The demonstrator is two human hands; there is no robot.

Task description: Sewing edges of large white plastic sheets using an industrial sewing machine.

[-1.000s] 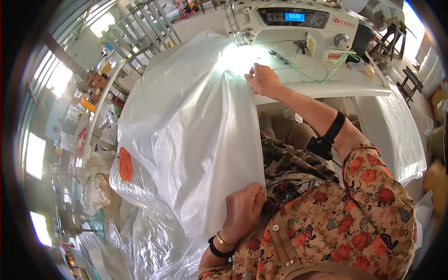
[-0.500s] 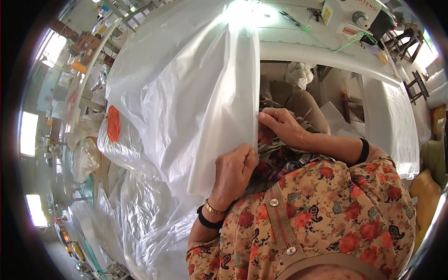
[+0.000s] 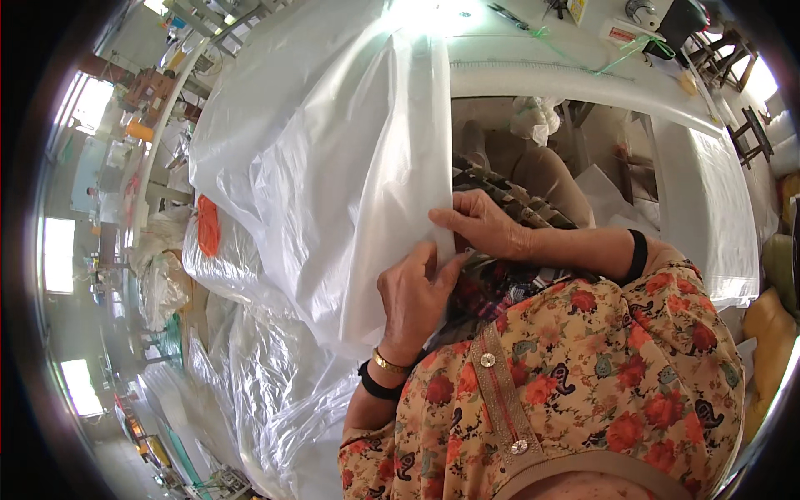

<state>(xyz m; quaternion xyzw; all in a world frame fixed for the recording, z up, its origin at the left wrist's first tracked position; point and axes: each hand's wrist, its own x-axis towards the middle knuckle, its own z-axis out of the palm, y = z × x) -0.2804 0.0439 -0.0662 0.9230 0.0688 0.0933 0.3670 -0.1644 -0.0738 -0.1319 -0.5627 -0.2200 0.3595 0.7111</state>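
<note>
Since one second earlier, the right hand had come back from the white sewing table to the lap and met the left hand. Between them hung the large translucent white plastic sheet, thin and wrinkled, draped from the table edge down to the lap. Both hands pinched its right vertical edge, fingers pressed together, with open room under the table.
</note>
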